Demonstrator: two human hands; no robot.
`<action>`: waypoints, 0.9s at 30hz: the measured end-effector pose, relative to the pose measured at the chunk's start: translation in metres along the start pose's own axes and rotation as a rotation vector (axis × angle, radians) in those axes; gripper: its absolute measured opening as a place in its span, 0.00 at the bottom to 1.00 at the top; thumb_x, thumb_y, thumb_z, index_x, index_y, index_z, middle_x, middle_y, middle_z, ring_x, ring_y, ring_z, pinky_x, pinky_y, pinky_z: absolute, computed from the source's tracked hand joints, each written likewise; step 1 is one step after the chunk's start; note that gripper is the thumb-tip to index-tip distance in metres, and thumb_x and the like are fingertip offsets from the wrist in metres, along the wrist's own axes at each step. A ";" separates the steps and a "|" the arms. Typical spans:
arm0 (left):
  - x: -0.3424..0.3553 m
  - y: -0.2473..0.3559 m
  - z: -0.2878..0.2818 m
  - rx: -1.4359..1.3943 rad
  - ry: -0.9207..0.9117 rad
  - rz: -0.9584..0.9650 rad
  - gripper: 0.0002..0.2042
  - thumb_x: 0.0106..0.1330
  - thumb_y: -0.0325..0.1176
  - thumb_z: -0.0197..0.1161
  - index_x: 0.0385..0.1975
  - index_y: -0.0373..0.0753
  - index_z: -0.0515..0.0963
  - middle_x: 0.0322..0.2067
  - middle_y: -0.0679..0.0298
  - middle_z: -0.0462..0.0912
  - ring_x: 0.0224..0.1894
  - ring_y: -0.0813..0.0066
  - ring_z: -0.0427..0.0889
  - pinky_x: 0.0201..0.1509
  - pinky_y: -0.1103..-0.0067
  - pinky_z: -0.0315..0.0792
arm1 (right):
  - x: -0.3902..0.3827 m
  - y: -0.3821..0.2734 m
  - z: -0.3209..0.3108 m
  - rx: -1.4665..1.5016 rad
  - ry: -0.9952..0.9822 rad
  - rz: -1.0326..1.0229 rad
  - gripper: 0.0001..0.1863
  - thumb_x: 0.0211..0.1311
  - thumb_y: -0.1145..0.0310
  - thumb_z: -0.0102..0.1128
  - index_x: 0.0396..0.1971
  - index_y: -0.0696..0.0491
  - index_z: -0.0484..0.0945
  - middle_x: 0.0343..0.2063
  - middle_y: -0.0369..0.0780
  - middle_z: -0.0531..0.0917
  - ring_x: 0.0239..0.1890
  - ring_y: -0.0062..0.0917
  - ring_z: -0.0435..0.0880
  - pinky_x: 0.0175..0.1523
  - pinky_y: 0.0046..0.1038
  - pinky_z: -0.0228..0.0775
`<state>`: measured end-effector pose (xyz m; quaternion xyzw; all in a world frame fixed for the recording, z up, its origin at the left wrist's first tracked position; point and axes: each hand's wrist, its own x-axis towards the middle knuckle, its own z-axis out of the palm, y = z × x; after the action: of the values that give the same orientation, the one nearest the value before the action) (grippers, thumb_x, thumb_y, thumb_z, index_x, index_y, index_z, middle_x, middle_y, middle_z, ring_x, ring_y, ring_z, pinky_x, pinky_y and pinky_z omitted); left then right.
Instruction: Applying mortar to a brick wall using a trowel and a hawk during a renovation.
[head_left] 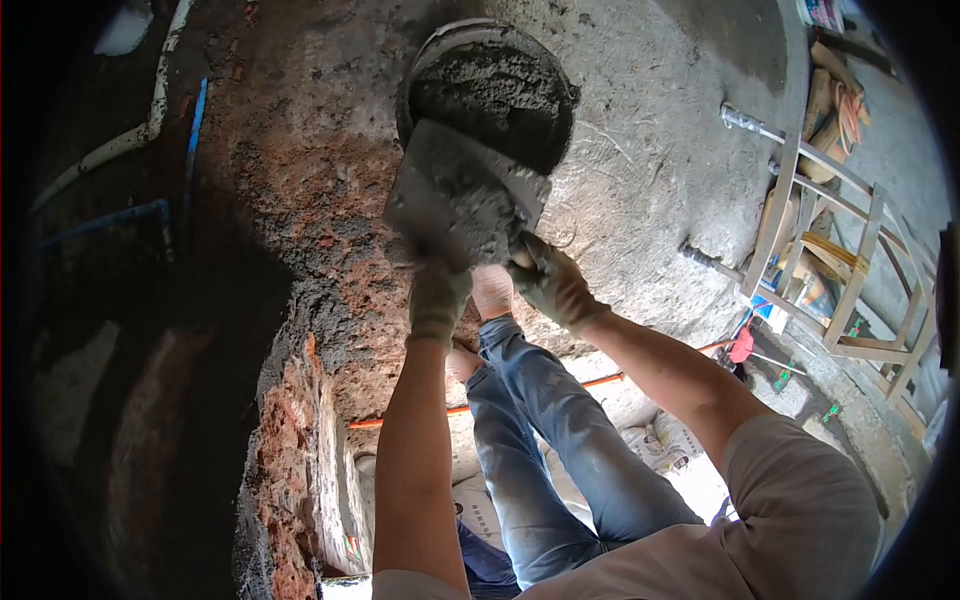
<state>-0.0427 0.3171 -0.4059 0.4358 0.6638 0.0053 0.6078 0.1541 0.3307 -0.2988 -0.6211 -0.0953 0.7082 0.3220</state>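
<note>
- Mortar board (455,190) at upper centre of frame, flat and grey, loaded with wet cement; its far edge sits at or over the rim of the bucket (425,62), touching or just above, cannot tell which
- left hand (437,298) in a dirty glove, just below the board at centre; fingers closed around something under the board, likely its handle, though the grip itself is hidden by the board
- right hand (548,280) also gloved, right of the left hand, fingers curled shut at the board's lower right corner; whether it grips a trowel or the board edge cannot be told; no blade shows clearly
- bucket holds dark wet cement (495,90), filled well up; plenty is left in it
- progress, judged: board already carries a good heap, so loading looks mostly done; no fresh smooth plaster shows on the rough brick wall (290,440) at lower left, red and crumbly with grey patches, so spreading looks yet to be done here
- legs in blue jeans (560,440) and bare feet (490,290) below the hands, centre to lower centre
- wooden trestle frame (850,270) at right edge; white and blue pipes (130,140) at upper left in shadow; orange pipe (600,380) behind the legs
</note>
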 end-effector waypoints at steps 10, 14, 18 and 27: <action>-0.063 -0.027 0.016 -0.085 -0.116 -0.075 0.18 0.58 0.44 0.67 0.34 0.31 0.80 0.29 0.49 0.83 0.32 0.58 0.81 0.37 0.67 0.76 | 0.118 -0.153 -0.008 -1.929 0.032 -0.180 0.13 0.65 0.75 0.47 0.42 0.57 0.81 0.32 0.51 0.85 0.36 0.39 0.87 0.40 0.38 0.81; -0.109 -0.078 0.028 -0.019 -0.031 -0.105 0.19 0.59 0.43 0.67 0.30 0.28 0.80 0.25 0.52 0.86 0.26 0.70 0.86 0.31 0.71 0.78 | 0.104 -0.078 -0.006 -1.960 -0.098 -0.196 0.13 0.67 0.76 0.45 0.44 0.58 0.80 0.30 0.47 0.84 0.35 0.33 0.86 0.39 0.32 0.82; -0.157 -0.092 0.022 -0.010 -0.047 -0.179 0.12 0.57 0.35 0.66 0.33 0.31 0.82 0.29 0.59 0.87 0.34 0.75 0.85 0.41 0.75 0.78 | 0.092 -0.110 -0.037 -1.996 -0.185 0.051 0.14 0.63 0.75 0.49 0.45 0.55 0.81 0.31 0.47 0.84 0.37 0.34 0.86 0.43 0.38 0.81; -0.140 -0.126 0.031 -0.307 0.071 -0.156 0.09 0.57 0.30 0.66 0.34 0.34 0.80 0.29 0.69 0.84 0.29 0.81 0.79 0.35 0.78 0.75 | 0.113 -0.050 0.021 -0.737 -0.011 0.280 0.11 0.61 0.64 0.62 0.35 0.56 0.81 0.25 0.40 0.82 0.24 0.27 0.82 0.31 0.31 0.77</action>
<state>-0.1064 0.1410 -0.3690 0.2846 0.7081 0.0748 0.6418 0.1486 0.4400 -0.3596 -0.6984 -0.2592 0.6668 -0.0230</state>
